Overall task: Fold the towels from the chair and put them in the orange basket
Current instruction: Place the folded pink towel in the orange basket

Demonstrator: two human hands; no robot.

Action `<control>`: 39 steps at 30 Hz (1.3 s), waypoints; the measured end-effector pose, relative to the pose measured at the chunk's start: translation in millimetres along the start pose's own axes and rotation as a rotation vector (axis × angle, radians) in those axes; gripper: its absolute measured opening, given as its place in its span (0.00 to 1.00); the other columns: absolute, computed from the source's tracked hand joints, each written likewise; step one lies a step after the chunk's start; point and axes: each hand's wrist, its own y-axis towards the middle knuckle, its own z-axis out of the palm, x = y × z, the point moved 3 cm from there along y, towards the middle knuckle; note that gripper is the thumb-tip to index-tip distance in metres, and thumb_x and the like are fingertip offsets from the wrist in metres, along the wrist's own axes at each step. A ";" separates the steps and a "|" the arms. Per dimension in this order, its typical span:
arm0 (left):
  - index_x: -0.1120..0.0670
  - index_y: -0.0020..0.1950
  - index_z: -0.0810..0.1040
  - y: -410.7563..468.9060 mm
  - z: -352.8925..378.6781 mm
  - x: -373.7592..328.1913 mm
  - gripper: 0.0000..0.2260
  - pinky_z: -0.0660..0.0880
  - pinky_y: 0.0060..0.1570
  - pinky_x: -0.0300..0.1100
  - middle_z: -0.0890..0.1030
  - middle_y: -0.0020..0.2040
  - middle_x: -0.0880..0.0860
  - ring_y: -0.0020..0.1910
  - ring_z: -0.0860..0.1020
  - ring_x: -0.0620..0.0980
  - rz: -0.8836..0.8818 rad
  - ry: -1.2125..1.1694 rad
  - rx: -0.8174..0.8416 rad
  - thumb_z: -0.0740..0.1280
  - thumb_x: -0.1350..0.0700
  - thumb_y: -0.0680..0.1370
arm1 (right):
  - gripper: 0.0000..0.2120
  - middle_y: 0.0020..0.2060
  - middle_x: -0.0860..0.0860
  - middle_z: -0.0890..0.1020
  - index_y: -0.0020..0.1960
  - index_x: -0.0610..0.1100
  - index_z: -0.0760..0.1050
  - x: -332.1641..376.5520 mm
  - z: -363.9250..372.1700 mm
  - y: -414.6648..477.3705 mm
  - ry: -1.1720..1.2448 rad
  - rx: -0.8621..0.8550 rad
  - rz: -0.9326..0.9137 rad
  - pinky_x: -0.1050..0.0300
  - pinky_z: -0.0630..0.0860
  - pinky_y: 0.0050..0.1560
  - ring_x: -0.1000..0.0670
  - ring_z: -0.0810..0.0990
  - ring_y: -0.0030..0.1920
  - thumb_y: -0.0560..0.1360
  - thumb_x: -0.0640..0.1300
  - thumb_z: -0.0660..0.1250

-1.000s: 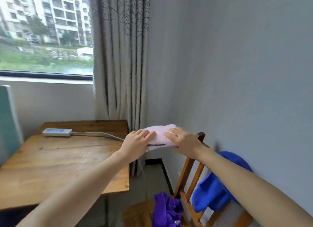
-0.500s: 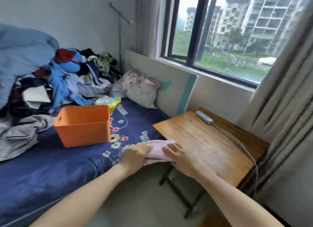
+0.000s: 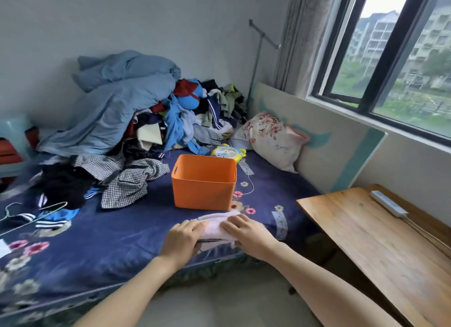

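Note:
I hold a folded pale pink towel (image 3: 214,229) flat between both hands, above the near edge of the bed. My left hand (image 3: 181,238) grips its left end and my right hand (image 3: 246,234) covers its right end. The orange basket (image 3: 203,182) stands upright on the blue floral bed sheet, just beyond the towel, and what I can see of its inside looks empty. The chair with the other towels is out of view.
A big pile of clothes and a blue duvet (image 3: 117,106) fills the back of the bed (image 3: 97,241). A floral pillow (image 3: 271,141) and a yellow fan (image 3: 228,153) lie behind the basket. A wooden table (image 3: 380,243) with a power strip (image 3: 388,203) stands at right.
My view has swung left from the chair and wall, past the table, to the bed. Both hands have carried the folded pink towel along, close to the orange basket.

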 end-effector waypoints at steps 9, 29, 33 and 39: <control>0.51 0.51 0.69 -9.8 -14.3 104.9 0.36 0.73 0.27 0.36 0.81 0.37 0.49 0.31 0.80 0.50 -0.108 -0.001 0.025 0.80 0.58 0.47 | 0.24 0.54 0.38 0.77 0.62 0.38 0.71 27.3 26.1 109.5 0.011 0.034 0.009 0.39 0.78 0.44 0.34 0.75 0.54 0.66 0.34 0.65; 0.49 0.49 0.69 102.0 78.1 141.5 0.38 0.71 0.26 0.31 0.81 0.36 0.44 0.31 0.79 0.46 -0.148 -0.002 0.108 0.79 0.57 0.43 | 0.30 0.52 0.45 0.80 0.60 0.44 0.71 -116.9 87.3 159.7 0.141 -0.004 -0.018 0.54 0.79 0.41 0.42 0.79 0.52 0.59 0.35 0.72; 0.49 0.49 0.69 136.3 108.5 145.2 0.39 0.70 0.26 0.32 0.81 0.36 0.44 0.31 0.79 0.46 -0.186 -0.005 0.130 0.79 0.57 0.42 | 0.29 0.51 0.46 0.80 0.59 0.44 0.73 -162.0 101.3 172.4 0.176 -0.016 -0.055 0.56 0.79 0.39 0.42 0.80 0.50 0.59 0.36 0.72; 0.48 0.48 0.68 143.2 139.9 159.7 0.37 0.69 0.25 0.31 0.80 0.35 0.43 0.29 0.78 0.44 -0.277 -0.044 0.213 0.79 0.57 0.43 | 0.29 0.55 0.44 0.79 0.63 0.43 0.70 -191.8 143.7 189.9 0.254 0.105 -0.078 0.51 0.80 0.44 0.41 0.78 0.54 0.63 0.36 0.72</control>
